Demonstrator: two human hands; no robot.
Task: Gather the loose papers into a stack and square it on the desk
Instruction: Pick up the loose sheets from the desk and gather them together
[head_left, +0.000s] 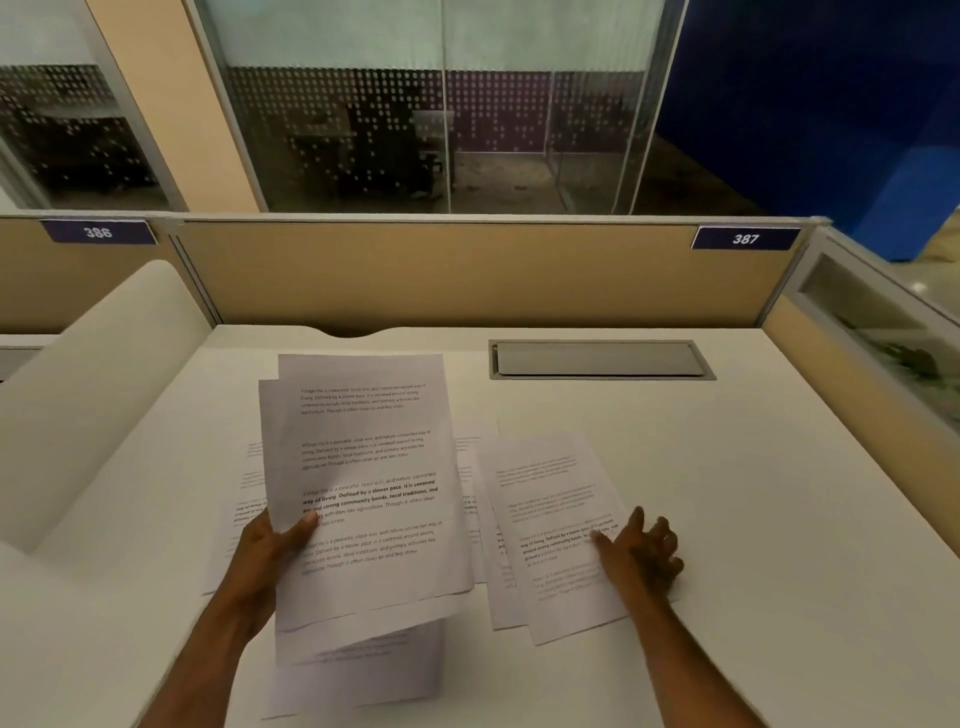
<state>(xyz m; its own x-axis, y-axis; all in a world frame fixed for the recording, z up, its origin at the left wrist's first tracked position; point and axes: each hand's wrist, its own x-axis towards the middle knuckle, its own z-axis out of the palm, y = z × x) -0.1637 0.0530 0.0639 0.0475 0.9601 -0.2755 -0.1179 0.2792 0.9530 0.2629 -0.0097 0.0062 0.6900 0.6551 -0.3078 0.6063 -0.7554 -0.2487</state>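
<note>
My left hand (270, 551) grips a loose bundle of printed papers (363, 467) by its left edge, thumb on top, held tilted above the white desk (727, 493). The sheets in the bundle are misaligned. More printed sheets lie flat under it, peeking out at the left (247, 499) and below (363, 670). To the right, a few overlapping sheets (550, 499) lie skewed on the desk. My right hand (641, 553) rests with fingers spread on the right edge of the top one, holding nothing.
A grey cable flap (597, 359) is set into the desk at the back right. A tan partition (467, 270) with number plates 386 and 387 closes the back. A white divider (93, 395) rises on the left, and a glass side panel (878, 338) stands on the right.
</note>
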